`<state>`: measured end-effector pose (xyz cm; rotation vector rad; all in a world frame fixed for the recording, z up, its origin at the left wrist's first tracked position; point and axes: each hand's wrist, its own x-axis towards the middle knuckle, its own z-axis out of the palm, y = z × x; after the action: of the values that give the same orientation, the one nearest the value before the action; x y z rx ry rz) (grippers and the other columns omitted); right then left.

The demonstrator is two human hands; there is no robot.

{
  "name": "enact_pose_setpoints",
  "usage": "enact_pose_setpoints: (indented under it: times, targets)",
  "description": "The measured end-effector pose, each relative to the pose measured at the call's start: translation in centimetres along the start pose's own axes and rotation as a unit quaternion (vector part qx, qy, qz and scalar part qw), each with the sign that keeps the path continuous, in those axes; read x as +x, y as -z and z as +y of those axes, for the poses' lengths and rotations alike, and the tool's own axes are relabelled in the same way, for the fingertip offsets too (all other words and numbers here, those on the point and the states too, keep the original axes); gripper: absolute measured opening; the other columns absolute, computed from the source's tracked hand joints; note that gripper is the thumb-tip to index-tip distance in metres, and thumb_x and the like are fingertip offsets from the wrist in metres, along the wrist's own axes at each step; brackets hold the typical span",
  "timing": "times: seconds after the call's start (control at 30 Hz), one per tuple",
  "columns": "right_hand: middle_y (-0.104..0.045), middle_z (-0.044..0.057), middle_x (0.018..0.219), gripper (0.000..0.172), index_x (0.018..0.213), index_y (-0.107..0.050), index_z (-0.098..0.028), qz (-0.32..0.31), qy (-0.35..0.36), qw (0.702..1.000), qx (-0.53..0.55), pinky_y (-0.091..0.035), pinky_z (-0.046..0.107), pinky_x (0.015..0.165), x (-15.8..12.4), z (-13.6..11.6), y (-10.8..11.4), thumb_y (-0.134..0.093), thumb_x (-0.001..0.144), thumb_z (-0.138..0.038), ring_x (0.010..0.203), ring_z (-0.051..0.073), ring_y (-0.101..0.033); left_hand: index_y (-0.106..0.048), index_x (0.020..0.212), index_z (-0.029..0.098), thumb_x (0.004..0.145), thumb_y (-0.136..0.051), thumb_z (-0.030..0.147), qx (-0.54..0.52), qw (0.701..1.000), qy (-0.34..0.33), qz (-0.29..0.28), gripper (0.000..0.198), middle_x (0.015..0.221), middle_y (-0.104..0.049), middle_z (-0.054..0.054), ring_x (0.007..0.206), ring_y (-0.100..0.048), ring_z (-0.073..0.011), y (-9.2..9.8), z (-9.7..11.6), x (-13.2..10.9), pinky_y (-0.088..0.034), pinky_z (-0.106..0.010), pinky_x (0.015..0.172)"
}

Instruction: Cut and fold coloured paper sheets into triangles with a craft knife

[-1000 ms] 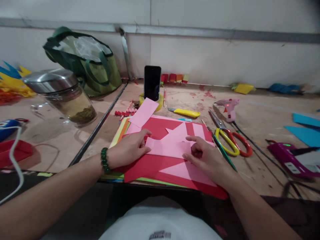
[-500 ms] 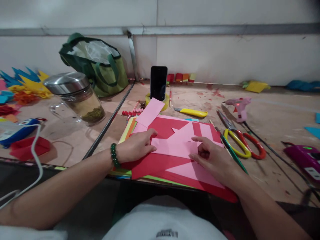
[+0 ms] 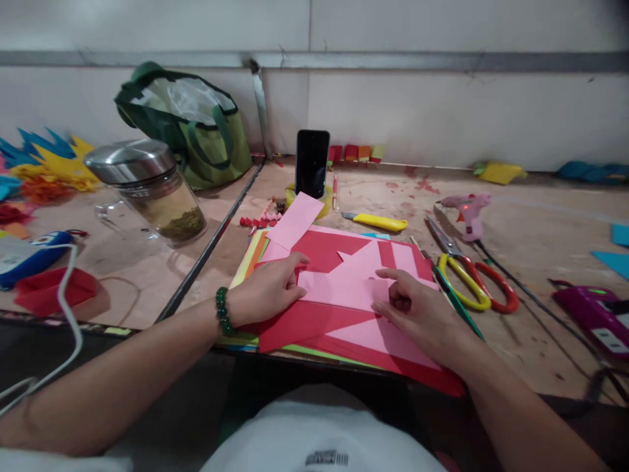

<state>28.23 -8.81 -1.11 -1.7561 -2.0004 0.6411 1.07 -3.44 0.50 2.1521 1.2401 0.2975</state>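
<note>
A pink paper strip point(image 3: 339, 292) lies crosswise over red and pink sheets. At its left end my left hand point(image 3: 268, 288), with a green bead bracelet at the wrist, grips the edge between thumb and forefinger. My right hand point(image 3: 413, 305) pinches the other end, its remaining fingers curled. Under the strip are a red sheet point(image 3: 289, 326) and pink pieces with pointed cuts. Another pink strip point(image 3: 296, 221) rests slantwise at the top of the stack, its far end by a yellow tape roll point(image 3: 324, 202).
Right of the stack lie a green pen point(image 3: 457, 301), scissors point(image 3: 464, 278) and a pink glue gun point(image 3: 472, 213) with its cord. Behind are a yellow cutter point(image 3: 379, 221) and an upright phone point(image 3: 312, 160). Leftward stand a glass jar point(image 3: 152, 196) and a green bag point(image 3: 216, 151).
Both hands and the strip keep almost the same place. Only a slight shift of the camera view shows.
</note>
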Motion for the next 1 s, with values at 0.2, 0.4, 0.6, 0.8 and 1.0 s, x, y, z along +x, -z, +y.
enact_pose_setpoints:
  times: [0.2,0.4,0.6,0.8,1.0]
  targets:
    - [-0.055,-0.002,0.071,0.044,0.123,-0.05,-0.017,0.002,-0.001,1.0,0.011,-0.045,0.028,0.061,-0.1,0.0,0.0,-0.056,0.082,-0.031,0.063,0.015,-0.053,-0.038,0.136,0.016,0.09,-0.047,0.025,0.134,0.991,-0.026,0.01,0.048,0.094,-0.065,-0.007,0.087,-0.06,-0.0226,-0.6,0.2,-0.9,-0.044,-0.031,0.071]
    - [-0.056,-0.002,0.073,0.044,0.126,-0.048,-0.02,-0.004,0.004,1.0,0.019,-0.045,0.028,0.061,-0.2,0.2,-0.1,-0.055,0.084,-0.03,0.064,0.014,-0.054,-0.034,0.143,0.024,0.097,-0.038,0.027,0.284,0.946,-0.143,0.063,0.046,0.107,-0.057,-0.011,0.096,-0.053,-0.0245,-1.2,0.4,-1.1,-0.042,-0.038,0.086]
    - [-0.059,-0.002,0.074,0.051,0.134,-0.041,-0.022,0.011,0.012,1.0,-0.024,-0.047,0.028,0.061,-0.5,0.3,-0.3,-0.054,0.085,-0.029,0.065,0.015,-0.058,-0.045,0.136,0.032,0.096,-0.034,0.015,0.31,0.894,-0.322,-0.035,0.045,0.096,-0.055,-0.007,0.086,-0.049,-0.0208,-0.7,0.2,-0.3,-0.038,-0.034,0.083]
    - [-0.061,0.012,0.118,0.033,0.114,-0.062,-0.023,0.087,0.256,0.937,-0.219,-0.045,0.043,0.087,-0.6,-1.9,-0.1,-0.052,0.085,-0.01,0.107,0.028,-0.053,-0.05,0.131,0.032,0.095,-0.036,0.016,0.33,0.878,-0.343,-0.044,0.042,0.096,-0.056,-0.007,0.082,-0.048,-0.021,-0.2,0.5,0.2,-0.036,-0.034,0.079]
    - [-0.068,0.008,0.089,0.018,0.098,-0.066,-0.014,-0.08,0.386,0.873,-0.288,-0.047,0.035,0.077,0.4,-3.2,-0.3,-0.05,0.091,-0.013,0.083,0.021,-0.056,-0.05,0.131,0.035,0.095,-0.039,0.016,0.335,0.88,-0.336,-0.028,0.043,0.094,-0.055,-0.006,0.081,-0.048,-0.0199,-0.5,0.2,0.3,-0.036,-0.033,0.079]
